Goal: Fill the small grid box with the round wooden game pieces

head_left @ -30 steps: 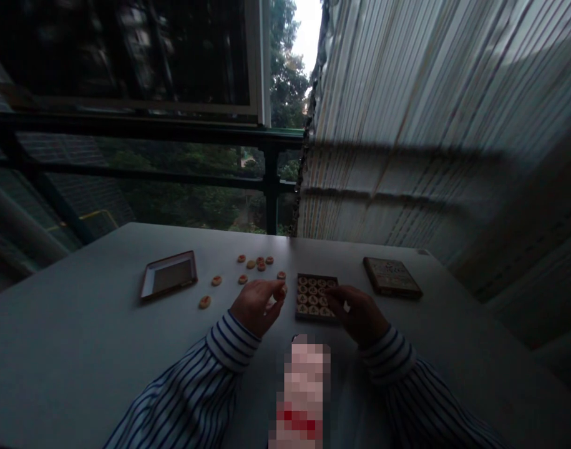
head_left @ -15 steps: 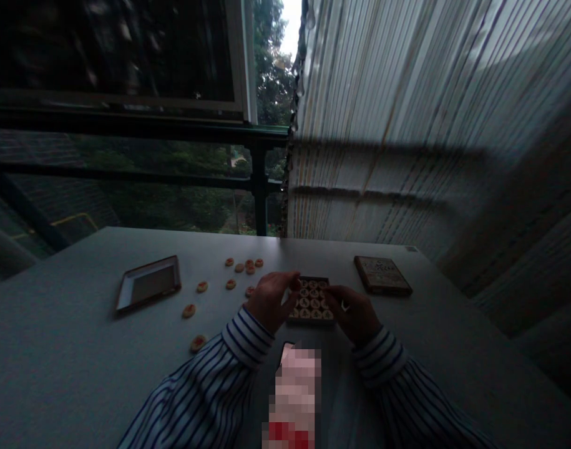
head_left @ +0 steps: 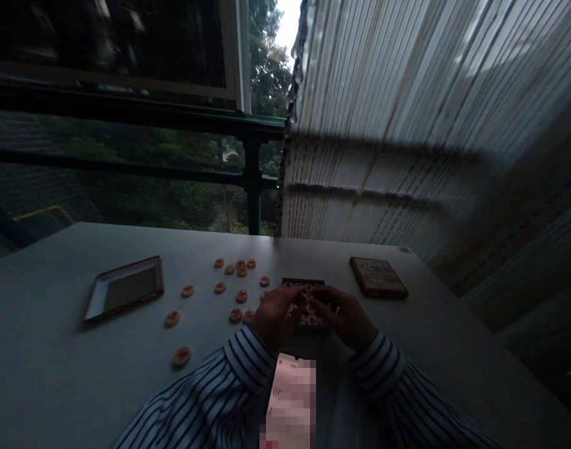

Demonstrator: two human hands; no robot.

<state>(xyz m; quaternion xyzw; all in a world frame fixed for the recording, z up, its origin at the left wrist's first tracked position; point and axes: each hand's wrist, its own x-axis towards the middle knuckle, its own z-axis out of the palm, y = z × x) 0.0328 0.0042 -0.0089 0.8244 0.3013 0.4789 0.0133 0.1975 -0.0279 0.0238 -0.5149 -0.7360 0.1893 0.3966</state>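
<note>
My left hand and my right hand meet over a small dark box filled with rows of round Chinese chess pieces. Both hands have their fingers bent, the fingertips drawn close together above the middle rows. Whatever sits between the fingertips is too dark and small to make out. My left hand hides the box's left side, and my right hand covers part of its right side. Left of the box, several loose chess pieces with red marks are scattered on the white table.
An open tray-like lid rests at the left. A closed brown box is at the right. Just in front of me lies a phone with a lit screen. Behind the table are a railing and a striped curtain.
My hands have come closer together over the box, the right one moving left. The view has shifted slightly, uncovering more loose pieces beside my left hand.
</note>
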